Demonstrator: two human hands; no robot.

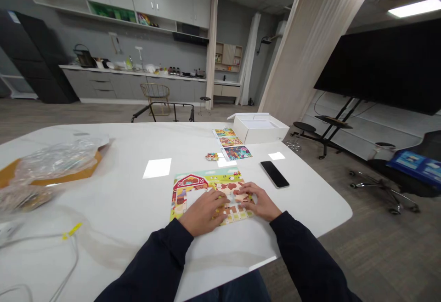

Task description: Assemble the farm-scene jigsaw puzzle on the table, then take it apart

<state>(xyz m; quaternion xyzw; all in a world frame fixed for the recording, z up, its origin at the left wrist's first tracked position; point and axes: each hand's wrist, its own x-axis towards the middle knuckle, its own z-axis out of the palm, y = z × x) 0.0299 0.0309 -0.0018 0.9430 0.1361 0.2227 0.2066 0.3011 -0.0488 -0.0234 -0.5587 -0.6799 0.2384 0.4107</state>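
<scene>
A colourful farm-scene jigsaw puzzle with a red barn and cows lies flat on the white table in front of me. A pale unfilled patch shows at its left middle. My left hand rests over the lower middle of the puzzle, fingers stretched out and apart, covering part of the picture. At the puzzle's right side, my right hand has its thumb and fingers around a cow-patterned puzzle piece, low against the board. Several loose puzzle pieces sit in a small pile beyond the puzzle.
A black phone lies to the right. Picture cards and an open white box stand farther back. Plastic wrapping covers the left side of the table, near a white cable with a yellow tie.
</scene>
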